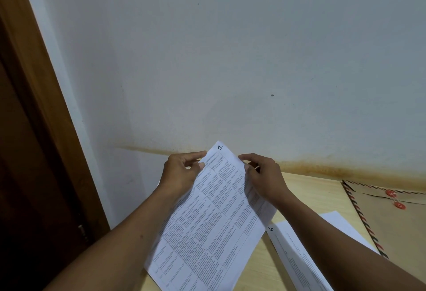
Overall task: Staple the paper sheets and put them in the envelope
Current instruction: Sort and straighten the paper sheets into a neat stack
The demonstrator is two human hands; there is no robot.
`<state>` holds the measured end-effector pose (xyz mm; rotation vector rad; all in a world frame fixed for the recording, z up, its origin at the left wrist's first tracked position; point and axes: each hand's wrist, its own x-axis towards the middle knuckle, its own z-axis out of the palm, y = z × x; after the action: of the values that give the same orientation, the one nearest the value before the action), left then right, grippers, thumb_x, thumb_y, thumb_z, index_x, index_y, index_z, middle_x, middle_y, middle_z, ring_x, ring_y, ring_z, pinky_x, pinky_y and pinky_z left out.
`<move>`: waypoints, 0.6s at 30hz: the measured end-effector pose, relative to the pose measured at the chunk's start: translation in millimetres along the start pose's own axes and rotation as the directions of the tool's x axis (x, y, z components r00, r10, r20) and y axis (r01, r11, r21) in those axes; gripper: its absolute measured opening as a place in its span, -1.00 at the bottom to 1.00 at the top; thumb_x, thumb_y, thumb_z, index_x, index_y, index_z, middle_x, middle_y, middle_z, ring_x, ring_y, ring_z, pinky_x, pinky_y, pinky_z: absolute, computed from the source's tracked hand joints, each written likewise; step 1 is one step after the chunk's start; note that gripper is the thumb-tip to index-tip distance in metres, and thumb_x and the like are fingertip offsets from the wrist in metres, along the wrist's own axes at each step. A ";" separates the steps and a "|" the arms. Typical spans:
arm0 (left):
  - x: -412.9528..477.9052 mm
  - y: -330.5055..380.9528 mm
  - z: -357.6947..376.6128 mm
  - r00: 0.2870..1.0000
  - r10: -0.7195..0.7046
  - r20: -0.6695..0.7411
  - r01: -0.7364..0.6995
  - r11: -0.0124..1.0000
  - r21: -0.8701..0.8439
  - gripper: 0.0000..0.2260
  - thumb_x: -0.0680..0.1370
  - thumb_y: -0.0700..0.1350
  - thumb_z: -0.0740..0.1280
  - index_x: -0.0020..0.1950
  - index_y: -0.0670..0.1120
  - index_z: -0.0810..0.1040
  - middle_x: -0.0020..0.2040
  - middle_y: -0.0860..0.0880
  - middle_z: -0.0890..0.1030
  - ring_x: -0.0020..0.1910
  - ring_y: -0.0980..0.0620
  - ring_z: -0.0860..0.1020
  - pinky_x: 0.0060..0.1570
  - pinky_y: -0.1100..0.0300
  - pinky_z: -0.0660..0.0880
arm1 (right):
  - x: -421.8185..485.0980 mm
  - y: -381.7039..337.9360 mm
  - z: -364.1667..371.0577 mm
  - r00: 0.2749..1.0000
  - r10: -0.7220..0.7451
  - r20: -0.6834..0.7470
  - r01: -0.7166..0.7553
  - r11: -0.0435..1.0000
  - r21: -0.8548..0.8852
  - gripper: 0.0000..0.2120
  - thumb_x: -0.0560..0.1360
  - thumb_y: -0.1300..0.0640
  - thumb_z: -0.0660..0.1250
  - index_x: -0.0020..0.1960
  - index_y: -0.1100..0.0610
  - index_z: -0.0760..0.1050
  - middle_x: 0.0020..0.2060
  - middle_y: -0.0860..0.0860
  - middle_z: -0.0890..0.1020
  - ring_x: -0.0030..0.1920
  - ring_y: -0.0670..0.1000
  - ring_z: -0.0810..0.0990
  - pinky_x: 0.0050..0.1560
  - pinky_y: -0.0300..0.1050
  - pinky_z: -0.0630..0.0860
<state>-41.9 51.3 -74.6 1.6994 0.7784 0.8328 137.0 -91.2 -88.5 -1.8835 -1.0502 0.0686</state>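
Note:
A printed paper sheet (212,217) with a table of small text and a handwritten number at its top corner is lifted above the table, tilted. My left hand (182,173) pinches its upper left edge. My right hand (262,175) pinches its upper right edge. More white sheets (297,256), one also numbered, lie on the table under my right forearm. A brown envelope (391,224) with striped border and red string buttons lies flat at the right. No stapler is in view.
The light wooden table (322,194) meets a white wall (230,60) with a rusty stain along its base. A dark wooden door frame (34,129) stands at the left.

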 end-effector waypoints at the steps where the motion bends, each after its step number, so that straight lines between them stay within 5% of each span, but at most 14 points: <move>1: -0.5 0.3 0.5 1.000 0.004 0.000 -0.004 1.000 0.001 -0.73 0.60 -0.24 0.46 0.21 0.06 0.73 0.03 0.01 0.76 0.09 0.10 0.71 0.30 0.06 0.60 | 0.2 -0.3 0.5 1.000 -0.007 -0.002 0.007 1.000 -0.007 -0.71 0.60 0.21 0.27 0.21 -0.04 0.65 -0.23 -0.19 0.62 -0.25 -0.20 0.56 -0.23 -0.41 0.38; 12: 3.5 2.0 -3.6 0.998 0.000 -0.056 0.000 1.000 0.009 -0.74 0.62 -0.21 0.44 0.24 0.06 0.72 0.02 0.02 0.75 0.08 0.10 0.70 0.32 0.03 0.59 | 2.5 -1.7 -0.1 0.999 0.039 0.021 -0.039 0.999 -0.018 -0.69 0.60 0.18 0.27 0.28 -0.03 0.61 -0.19 -0.15 0.60 -0.20 -0.19 0.56 -0.21 -0.34 0.40; 18: 5.5 2.6 -10.6 0.994 -0.036 -0.100 0.029 0.997 -0.069 -0.72 0.60 -0.23 0.46 0.10 0.17 0.74 0.01 -0.02 0.76 0.06 0.03 0.73 0.29 0.01 0.61 | 2.1 5.6 -6.0 0.992 0.124 -0.011 -0.123 0.991 0.049 -0.74 0.56 0.17 0.32 0.20 0.00 0.64 -0.20 -0.05 0.65 -0.16 -0.09 0.61 -0.16 -0.22 0.44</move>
<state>-47.4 60.6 -69.0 1.5908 0.8352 0.9179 144.7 -95.1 -88.7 -1.9009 -0.9142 0.1511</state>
